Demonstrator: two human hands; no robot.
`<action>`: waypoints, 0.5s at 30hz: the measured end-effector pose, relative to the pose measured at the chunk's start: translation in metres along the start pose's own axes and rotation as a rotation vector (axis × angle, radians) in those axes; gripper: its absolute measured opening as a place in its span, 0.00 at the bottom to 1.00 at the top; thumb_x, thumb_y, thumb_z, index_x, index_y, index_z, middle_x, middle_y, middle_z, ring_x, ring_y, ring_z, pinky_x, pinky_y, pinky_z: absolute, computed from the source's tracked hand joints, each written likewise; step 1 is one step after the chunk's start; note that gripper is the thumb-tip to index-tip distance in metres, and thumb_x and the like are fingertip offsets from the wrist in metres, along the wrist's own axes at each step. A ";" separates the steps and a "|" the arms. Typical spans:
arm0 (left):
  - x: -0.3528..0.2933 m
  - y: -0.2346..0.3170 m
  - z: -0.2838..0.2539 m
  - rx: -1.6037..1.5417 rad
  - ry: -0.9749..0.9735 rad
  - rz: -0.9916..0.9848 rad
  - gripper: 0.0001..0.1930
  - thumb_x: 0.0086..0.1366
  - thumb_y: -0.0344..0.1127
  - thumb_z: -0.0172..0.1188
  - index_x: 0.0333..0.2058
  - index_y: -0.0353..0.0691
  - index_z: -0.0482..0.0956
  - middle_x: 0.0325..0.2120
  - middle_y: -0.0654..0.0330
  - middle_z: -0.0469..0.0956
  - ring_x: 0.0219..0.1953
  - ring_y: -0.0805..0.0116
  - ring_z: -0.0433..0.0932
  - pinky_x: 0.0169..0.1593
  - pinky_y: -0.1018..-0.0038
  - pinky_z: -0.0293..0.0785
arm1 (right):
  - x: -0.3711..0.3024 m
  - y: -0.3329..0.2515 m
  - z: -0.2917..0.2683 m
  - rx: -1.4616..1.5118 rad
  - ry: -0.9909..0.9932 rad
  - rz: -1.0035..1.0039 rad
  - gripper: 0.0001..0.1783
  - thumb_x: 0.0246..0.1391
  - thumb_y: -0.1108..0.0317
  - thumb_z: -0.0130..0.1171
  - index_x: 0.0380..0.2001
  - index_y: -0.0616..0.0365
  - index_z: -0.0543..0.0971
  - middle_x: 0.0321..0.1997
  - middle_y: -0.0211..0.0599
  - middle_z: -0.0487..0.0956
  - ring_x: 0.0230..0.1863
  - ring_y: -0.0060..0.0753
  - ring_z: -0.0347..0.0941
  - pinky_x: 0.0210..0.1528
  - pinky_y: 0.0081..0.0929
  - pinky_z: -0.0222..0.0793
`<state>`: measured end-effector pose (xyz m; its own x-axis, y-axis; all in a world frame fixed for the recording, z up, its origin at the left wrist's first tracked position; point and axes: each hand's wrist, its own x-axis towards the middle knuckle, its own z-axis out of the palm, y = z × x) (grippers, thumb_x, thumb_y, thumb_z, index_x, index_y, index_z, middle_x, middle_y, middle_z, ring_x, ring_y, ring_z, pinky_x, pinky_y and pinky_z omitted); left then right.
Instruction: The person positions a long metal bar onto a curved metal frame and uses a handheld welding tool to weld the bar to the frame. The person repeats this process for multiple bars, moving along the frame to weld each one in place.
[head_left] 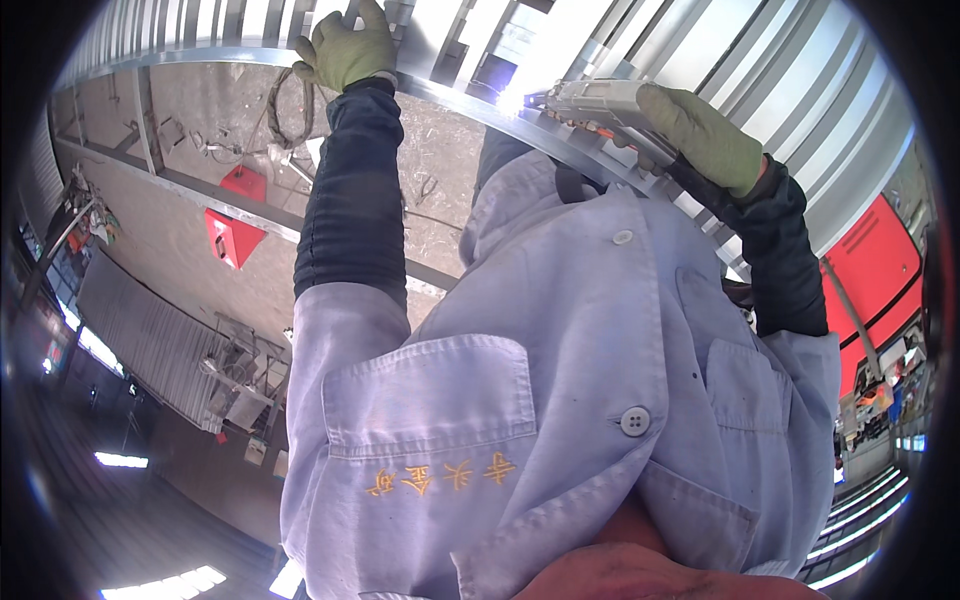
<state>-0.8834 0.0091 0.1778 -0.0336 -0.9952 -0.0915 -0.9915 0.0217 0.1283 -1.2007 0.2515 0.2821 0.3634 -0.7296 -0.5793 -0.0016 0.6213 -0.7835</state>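
My right hand (705,140), in an olive-green work glove, is wrapped round a light grey welding gun (605,100). The gun's tip points left, and a glaring blue-white spot lights the metal there. That spot lies near the edge of a large slatted metal panel (440,92). Further left, my gloved left hand (350,50) rests on the same panel by its edge bar. Its fingers are bent and spread apart, and their tips are partly hidden against the slats. Glare washes out the weld point.
Below the panel, a long metal beam (185,183) crosses above the grey floor. A red box-shaped thing (236,225) and a coiled dark cable (290,110) are at the left. Corrugated sheeting (145,325) lies farther left. A large red cabinet-like body (875,275) stands at the right.
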 end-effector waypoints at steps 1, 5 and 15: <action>0.000 0.001 0.000 -0.005 0.009 -0.002 0.41 0.69 0.68 0.44 0.60 0.37 0.82 0.61 0.47 0.79 0.76 0.45 0.57 0.76 0.40 0.40 | 0.000 0.002 -0.001 -0.007 0.001 -0.005 0.46 0.73 0.28 0.42 0.69 0.58 0.76 0.60 0.34 0.82 0.49 0.25 0.73 0.43 0.25 0.74; 0.000 -0.002 0.004 -0.020 0.033 -0.017 0.41 0.68 0.68 0.46 0.60 0.37 0.82 0.61 0.49 0.80 0.75 0.45 0.57 0.76 0.42 0.41 | -0.007 -0.003 0.000 0.085 -0.008 0.087 0.46 0.73 0.28 0.43 0.69 0.59 0.76 0.58 0.35 0.82 0.50 0.26 0.73 0.44 0.27 0.75; -0.002 0.001 -0.001 -0.023 0.019 -0.024 0.41 0.66 0.67 0.47 0.60 0.36 0.82 0.59 0.51 0.82 0.75 0.47 0.59 0.76 0.44 0.42 | -0.013 -0.003 0.006 0.072 0.021 0.034 0.49 0.72 0.26 0.43 0.68 0.64 0.73 0.48 0.35 0.82 0.43 0.23 0.75 0.45 0.24 0.76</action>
<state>-0.8847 0.0108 0.1788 -0.0069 -0.9970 -0.0765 -0.9888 -0.0046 0.1495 -1.1999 0.2609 0.2939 0.3446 -0.7132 -0.6104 0.0539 0.6642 -0.7456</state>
